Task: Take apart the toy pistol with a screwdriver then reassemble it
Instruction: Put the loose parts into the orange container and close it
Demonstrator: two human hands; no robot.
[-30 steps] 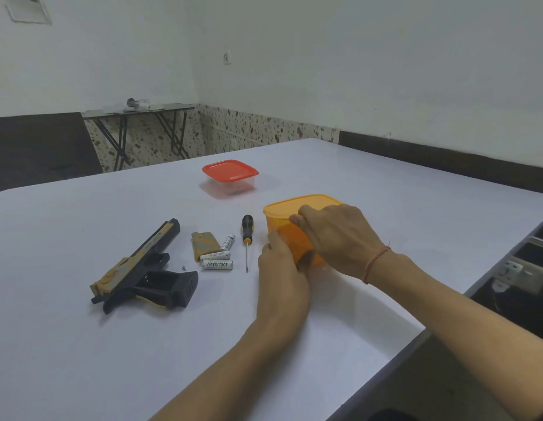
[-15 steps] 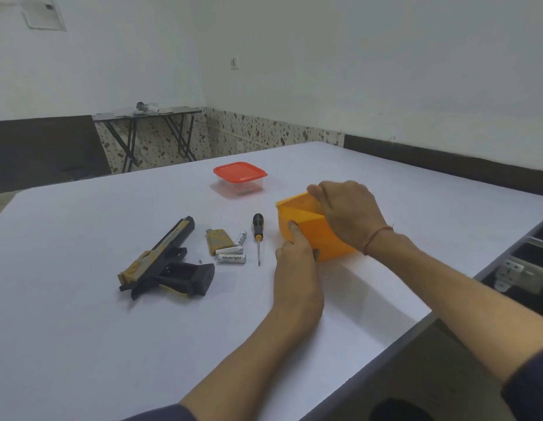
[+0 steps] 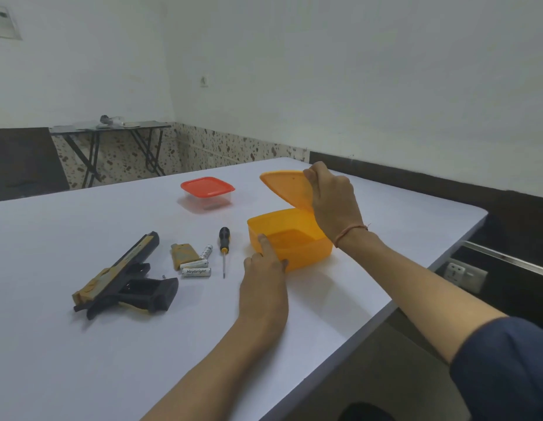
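The black and tan toy pistol [image 3: 124, 278] lies on its side on the white table [image 3: 81, 344], its grip open. Its tan battery cover [image 3: 181, 255], three batteries [image 3: 197, 264] and a tiny screw [image 3: 163, 276] lie just right of it. A black-handled screwdriver [image 3: 224, 247] lies beside them. My left hand [image 3: 264, 278] rests against the near wall of the open orange box [image 3: 306, 253], forefinger on the rim. My right hand [image 3: 332, 202] grips the orange lid [image 3: 287, 186], lifted and tilted above the box.
A clear tub with a red lid [image 3: 208, 192] stands farther back on the table. The table's right edge [image 3: 416, 287] runs close to the orange box, with a wall socket [image 3: 463, 273] below it. A folding table [image 3: 109, 129] stands by the far wall.
My right hand has pulled the orange lid off the box and raised it. The box, tipped half a second ago, sits flat again under my left hand.
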